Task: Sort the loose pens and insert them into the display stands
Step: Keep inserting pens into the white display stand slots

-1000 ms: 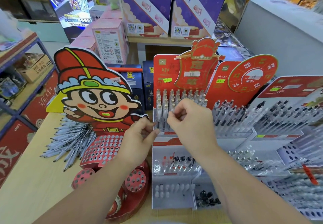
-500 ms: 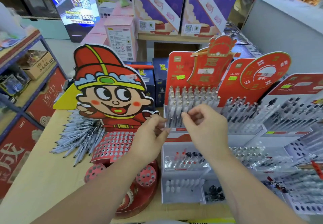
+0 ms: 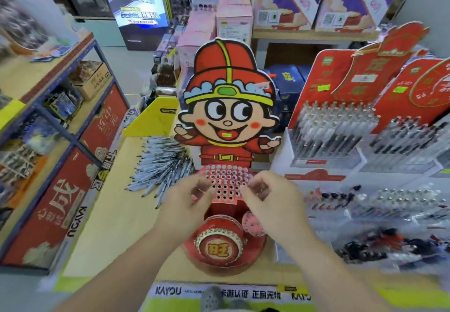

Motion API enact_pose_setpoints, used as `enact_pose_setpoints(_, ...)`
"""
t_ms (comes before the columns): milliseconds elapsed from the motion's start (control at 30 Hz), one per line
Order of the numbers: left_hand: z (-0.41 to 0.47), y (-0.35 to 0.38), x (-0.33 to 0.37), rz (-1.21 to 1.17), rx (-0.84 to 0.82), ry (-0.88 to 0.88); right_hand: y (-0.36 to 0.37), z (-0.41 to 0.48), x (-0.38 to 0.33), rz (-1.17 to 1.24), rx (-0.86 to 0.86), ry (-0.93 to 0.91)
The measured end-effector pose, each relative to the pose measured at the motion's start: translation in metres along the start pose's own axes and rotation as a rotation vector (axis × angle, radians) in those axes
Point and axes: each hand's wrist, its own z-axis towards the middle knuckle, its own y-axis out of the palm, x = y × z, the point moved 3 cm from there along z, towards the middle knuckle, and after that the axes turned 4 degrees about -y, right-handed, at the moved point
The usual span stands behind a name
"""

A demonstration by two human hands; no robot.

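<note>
Two hands have left the white pen rack (image 3: 323,163) they worked at a second ago: the left hand (image 3: 192,201) and right hand (image 3: 271,201) now hover apart over the holed red panel (image 3: 226,183) of the cartoon-boy display stand (image 3: 229,116), fingers curled. Blur hides whether either hand pinches a pen. Right of the blue shelving (image 3: 73,138), the loose pens (image 3: 160,165) lie heaped on the wooden table (image 3: 109,226) beside that stand's left edge.
</note>
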Motion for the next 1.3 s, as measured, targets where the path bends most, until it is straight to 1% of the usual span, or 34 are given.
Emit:
enact_pose_setpoints(100, -0.007, -0.021, -0.026, 0.16, 0.051, -0.074, 0.027, 0.006, -0.009, -0.043, -0.168, -0.049)
enact_pose_setpoints(200, -0.016, -0.042, -0.048, 0.314, 0.039, -0.173, 0.048, 0.01, -0.023, -0.04, -0.279, -0.126)
enact_pose_setpoints(300, -0.021, -0.063, -0.07, 0.385, 0.042, -0.259, 0.069, 0.012, -0.035, -0.022, -0.327, -0.169)
enact_pose_setpoints(400, -0.02, -0.079, -0.092, 0.425, 0.037, -0.282, 0.091, 0.011, -0.042, -0.039, -0.386, -0.149)
enact_pose_setpoints(533, -0.009, -0.094, -0.125, 0.46, 0.0, -0.303, 0.117, 0.013, -0.048, -0.064, -0.414, -0.114)
enact_pose_setpoints(733, 0.035, -0.124, -0.178, 0.467, -0.133, -0.254, 0.18, 0.034, -0.072, -0.106, -0.402, 0.029)
enact_pose_setpoints(867, 0.071, -0.153, -0.214, 0.501, -0.245, -0.198, 0.229, 0.046, -0.094, -0.152, -0.38, 0.187)
enact_pose_setpoints(967, 0.095, -0.169, -0.237, 0.548, -0.34, -0.164, 0.262, 0.051, -0.101, -0.206, -0.399, 0.297)
enact_pose_setpoints(1100, 0.123, -0.175, -0.25, 0.56, -0.457, -0.072, 0.287, 0.048, -0.098, -0.227, -0.354, 0.437)
enact_pose_setpoints(1200, 0.142, -0.17, -0.254, 0.594, -0.511, -0.008, 0.298, 0.043, -0.09, -0.22, -0.357, 0.502)
enact_pose_setpoints(1300, 0.154, -0.159, -0.255, 0.637, -0.571, 0.008, 0.305, 0.048, -0.078, -0.182, -0.317, 0.548)
